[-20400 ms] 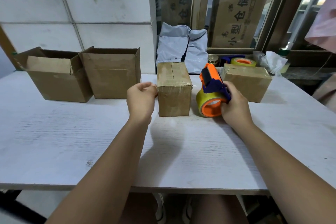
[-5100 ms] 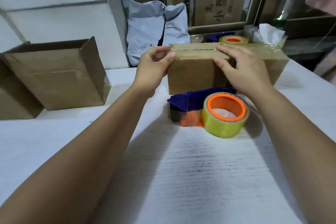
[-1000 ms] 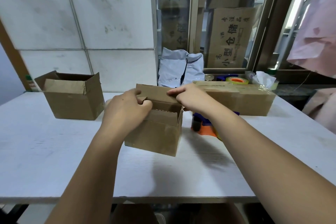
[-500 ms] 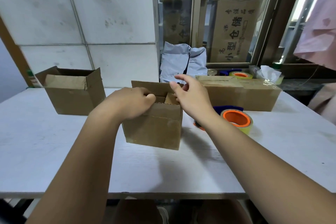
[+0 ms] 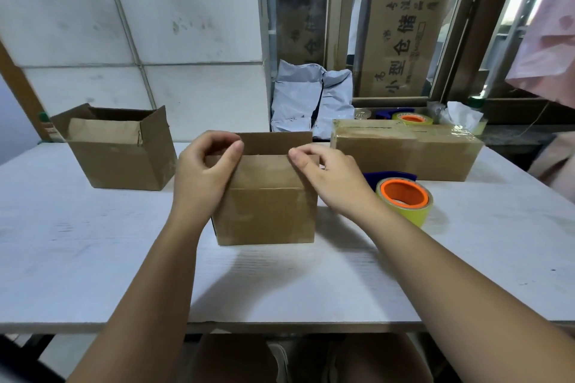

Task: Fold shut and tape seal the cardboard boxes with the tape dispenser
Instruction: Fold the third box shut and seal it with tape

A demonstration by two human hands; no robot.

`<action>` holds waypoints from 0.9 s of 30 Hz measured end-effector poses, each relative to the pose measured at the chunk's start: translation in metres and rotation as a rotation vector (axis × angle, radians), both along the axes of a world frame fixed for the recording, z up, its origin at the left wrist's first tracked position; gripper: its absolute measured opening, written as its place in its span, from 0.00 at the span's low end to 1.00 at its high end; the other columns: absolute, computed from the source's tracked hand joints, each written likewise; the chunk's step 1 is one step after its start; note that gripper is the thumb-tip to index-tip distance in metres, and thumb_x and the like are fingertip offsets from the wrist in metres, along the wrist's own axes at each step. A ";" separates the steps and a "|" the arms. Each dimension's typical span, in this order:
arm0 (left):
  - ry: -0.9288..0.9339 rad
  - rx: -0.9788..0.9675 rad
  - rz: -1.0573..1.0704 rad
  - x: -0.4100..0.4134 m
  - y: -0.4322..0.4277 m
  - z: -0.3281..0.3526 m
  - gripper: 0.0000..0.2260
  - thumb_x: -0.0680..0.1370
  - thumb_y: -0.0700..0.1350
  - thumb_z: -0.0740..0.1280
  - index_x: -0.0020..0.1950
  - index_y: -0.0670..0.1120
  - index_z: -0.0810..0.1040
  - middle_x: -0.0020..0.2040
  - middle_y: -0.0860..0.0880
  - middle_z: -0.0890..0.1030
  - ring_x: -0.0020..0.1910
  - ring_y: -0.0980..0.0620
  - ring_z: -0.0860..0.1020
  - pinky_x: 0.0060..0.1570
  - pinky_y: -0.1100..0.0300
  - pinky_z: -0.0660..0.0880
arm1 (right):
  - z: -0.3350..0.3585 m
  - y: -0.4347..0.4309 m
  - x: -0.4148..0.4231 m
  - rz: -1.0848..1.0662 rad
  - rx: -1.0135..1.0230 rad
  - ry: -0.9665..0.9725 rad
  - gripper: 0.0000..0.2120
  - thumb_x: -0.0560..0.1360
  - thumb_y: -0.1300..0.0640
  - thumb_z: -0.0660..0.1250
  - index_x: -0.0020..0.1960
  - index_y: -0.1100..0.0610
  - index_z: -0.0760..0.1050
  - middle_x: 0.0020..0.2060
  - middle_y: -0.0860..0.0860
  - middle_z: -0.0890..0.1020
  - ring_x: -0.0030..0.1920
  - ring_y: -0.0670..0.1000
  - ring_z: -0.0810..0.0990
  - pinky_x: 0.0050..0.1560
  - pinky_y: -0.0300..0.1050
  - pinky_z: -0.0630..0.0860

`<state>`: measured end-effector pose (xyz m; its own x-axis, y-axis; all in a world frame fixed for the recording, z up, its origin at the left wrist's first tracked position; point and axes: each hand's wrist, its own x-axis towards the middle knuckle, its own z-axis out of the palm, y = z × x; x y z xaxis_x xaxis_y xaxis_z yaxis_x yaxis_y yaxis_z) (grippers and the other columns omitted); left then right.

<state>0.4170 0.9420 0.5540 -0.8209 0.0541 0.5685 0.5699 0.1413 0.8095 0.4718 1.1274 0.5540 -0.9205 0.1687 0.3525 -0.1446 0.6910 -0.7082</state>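
At the left of the frame, toward the back of the white table (image 5: 93, 258), an open box (image 5: 121, 149) waits with its flaps up, untouched by either hand. Moving toward the centre, the left hand (image 5: 205, 171) is curled over the upper left corner of the middle box (image 5: 267, 214), fingers bent in and the thumb lying along the top edge, so it grips the cardboard there. The middle box sits square in the centre of the frame, close to the table's near edge. Its near flap (image 5: 264, 169) is leaning inward over the opening, while the far flap (image 5: 277, 142) stands upright behind it. The right hand (image 5: 329, 177) pinches the near flap's edge at the upper right corner between thumb and forefinger, the other fingers loosely tucked. So the folding step looks to be in hand, and nothing on this box is taped yet. Next, I'd judge, the near flap needs pressing flat and the far flap bringing down to meet it, with one hand kept on the seam. The other hand can then reach right of centre for the tape dispenser (image 5: 401, 193), which lies on its side just beside the box. Behind it, at the right, the sealed boxes (image 5: 404, 149) stand in a row.
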 end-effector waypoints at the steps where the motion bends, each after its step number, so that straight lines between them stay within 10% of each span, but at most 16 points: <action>1: -0.005 0.014 0.020 0.000 0.001 -0.007 0.03 0.75 0.44 0.70 0.47 0.51 0.80 0.46 0.57 0.81 0.47 0.61 0.78 0.50 0.66 0.73 | -0.004 0.000 -0.001 -0.027 -0.021 0.030 0.19 0.77 0.38 0.58 0.56 0.49 0.79 0.50 0.46 0.83 0.52 0.47 0.78 0.48 0.44 0.74; 6: -0.113 0.052 0.036 -0.002 0.004 -0.021 0.15 0.78 0.40 0.67 0.60 0.56 0.72 0.63 0.55 0.72 0.60 0.62 0.71 0.60 0.66 0.69 | -0.021 -0.002 -0.004 -0.079 -0.142 0.159 0.10 0.76 0.49 0.66 0.57 0.47 0.76 0.48 0.40 0.80 0.54 0.45 0.78 0.55 0.47 0.76; 12: -0.279 0.085 -0.167 -0.013 0.000 -0.024 0.24 0.80 0.37 0.61 0.71 0.58 0.61 0.73 0.54 0.66 0.71 0.58 0.63 0.63 0.64 0.66 | -0.022 -0.002 -0.007 -0.018 -0.226 0.208 0.27 0.74 0.57 0.69 0.68 0.40 0.65 0.65 0.45 0.62 0.62 0.46 0.68 0.62 0.41 0.69; 15: -0.284 0.064 -0.156 -0.015 0.000 -0.026 0.22 0.81 0.37 0.59 0.69 0.59 0.62 0.71 0.50 0.69 0.70 0.54 0.67 0.67 0.57 0.66 | -0.019 -0.001 -0.007 0.037 -0.210 0.131 0.29 0.76 0.57 0.66 0.72 0.39 0.60 0.71 0.44 0.63 0.72 0.47 0.56 0.70 0.47 0.58; 20: -0.222 0.021 0.070 -0.006 0.009 -0.023 0.15 0.82 0.38 0.54 0.62 0.54 0.70 0.49 0.56 0.79 0.49 0.63 0.74 0.47 0.73 0.68 | -0.023 -0.004 -0.009 -0.028 -0.199 0.200 0.08 0.76 0.58 0.66 0.53 0.51 0.80 0.47 0.42 0.75 0.59 0.50 0.72 0.57 0.37 0.66; 22: -0.209 -0.079 0.172 -0.001 0.012 -0.018 0.16 0.81 0.35 0.53 0.58 0.52 0.73 0.49 0.55 0.80 0.47 0.64 0.74 0.43 0.77 0.67 | -0.025 -0.004 -0.010 -0.059 -0.185 0.207 0.06 0.76 0.58 0.67 0.48 0.54 0.82 0.41 0.40 0.74 0.55 0.50 0.74 0.54 0.38 0.67; 27: 0.104 -0.688 0.425 0.012 0.030 -0.012 0.15 0.79 0.40 0.53 0.55 0.48 0.79 0.51 0.50 0.82 0.54 0.49 0.76 0.70 0.54 0.54 | -0.028 -0.003 -0.013 -0.094 -0.184 0.214 0.06 0.75 0.57 0.68 0.47 0.55 0.83 0.40 0.41 0.74 0.52 0.50 0.75 0.48 0.36 0.66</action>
